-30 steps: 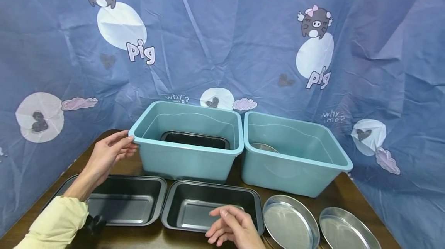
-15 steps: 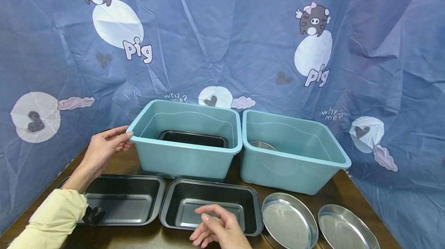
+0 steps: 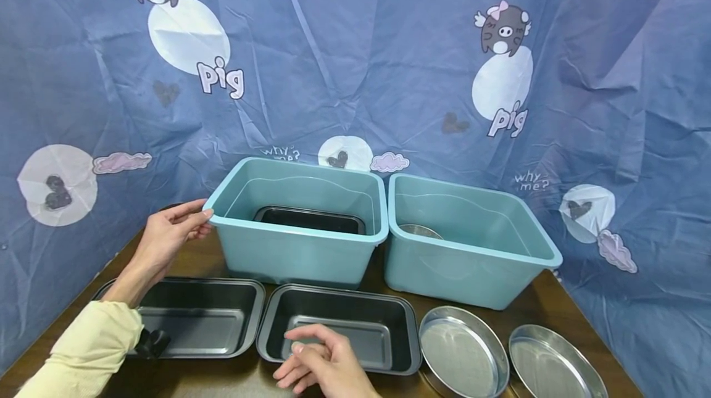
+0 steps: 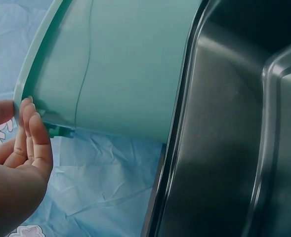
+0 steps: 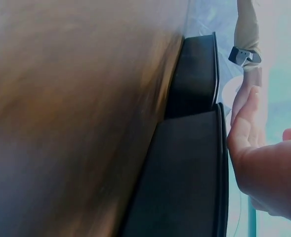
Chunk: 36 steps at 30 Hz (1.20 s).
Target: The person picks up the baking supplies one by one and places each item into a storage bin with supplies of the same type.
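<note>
My left hand [image 3: 161, 239] pinches the left front rim corner of the left teal plastic bin [image 3: 294, 257]. In the left wrist view, the thumb of that hand [image 4: 19, 165] is on one side of the rim and the fingers on the other. A dark loaf pan [image 3: 310, 220] lies inside this bin. Loosely bent and holding nothing, my right hand [image 3: 329, 362] hovers over the front of the middle dark loaf pan [image 3: 402, 318]. The right wrist view has the hand [image 5: 269, 165] beside the pan's rim. Another dark loaf pan [image 3: 191, 327] lies below my left forearm.
A second teal bin [image 3: 444, 274] stands to the right, with part of a round metal pan [image 3: 420, 231] showing inside. Two shallow round metal pans, one nearer [image 3: 463, 352] and one farther right [image 3: 555, 364], lie on the brown table [image 3: 233, 379]. A blue printed cloth [image 3: 355, 46] hangs behind.
My right hand has drifted left across the front of the middle loaf pan. My left hand's fingers have closed in on the bin's rim corner. The bins and pans keep their places.
</note>
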Each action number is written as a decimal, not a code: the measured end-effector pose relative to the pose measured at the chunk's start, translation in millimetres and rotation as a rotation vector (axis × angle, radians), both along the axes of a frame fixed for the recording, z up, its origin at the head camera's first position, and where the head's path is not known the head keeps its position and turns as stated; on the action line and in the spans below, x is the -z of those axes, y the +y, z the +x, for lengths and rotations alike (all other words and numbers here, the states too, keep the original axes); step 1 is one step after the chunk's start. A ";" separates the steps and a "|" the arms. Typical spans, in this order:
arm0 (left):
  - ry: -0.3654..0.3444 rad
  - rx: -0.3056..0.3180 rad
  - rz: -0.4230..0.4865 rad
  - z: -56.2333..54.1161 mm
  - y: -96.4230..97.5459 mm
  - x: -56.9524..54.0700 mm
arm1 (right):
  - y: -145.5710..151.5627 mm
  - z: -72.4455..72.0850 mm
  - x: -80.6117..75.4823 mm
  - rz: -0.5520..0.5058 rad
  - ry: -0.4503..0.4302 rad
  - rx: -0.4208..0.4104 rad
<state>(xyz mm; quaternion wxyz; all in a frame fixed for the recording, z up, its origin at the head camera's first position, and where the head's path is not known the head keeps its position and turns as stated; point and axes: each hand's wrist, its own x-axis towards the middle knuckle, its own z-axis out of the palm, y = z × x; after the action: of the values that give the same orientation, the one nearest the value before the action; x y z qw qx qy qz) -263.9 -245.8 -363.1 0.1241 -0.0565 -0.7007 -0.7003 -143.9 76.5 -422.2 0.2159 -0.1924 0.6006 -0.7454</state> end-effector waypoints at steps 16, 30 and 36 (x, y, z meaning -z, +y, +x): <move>0.008 -0.018 -0.034 -1.9 0.5 0.5 | -41.7 -1.5 3.4 0.007 0.032 -0.067; -0.003 -0.042 -0.084 -1.6 1.3 0.2 | -47.0 -4.4 6.5 0.101 0.138 -0.052; -0.005 -0.041 -0.050 -1.7 1.7 0.0 | -48.0 -7.0 4.6 0.190 0.121 0.044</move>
<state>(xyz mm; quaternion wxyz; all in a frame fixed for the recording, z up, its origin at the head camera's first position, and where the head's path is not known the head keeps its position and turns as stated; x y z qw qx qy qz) -265.7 -244.1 -363.1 0.1353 -0.0434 -0.7193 -0.6800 -151.0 28.5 -426.8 0.1801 -0.2025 0.6846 -0.6767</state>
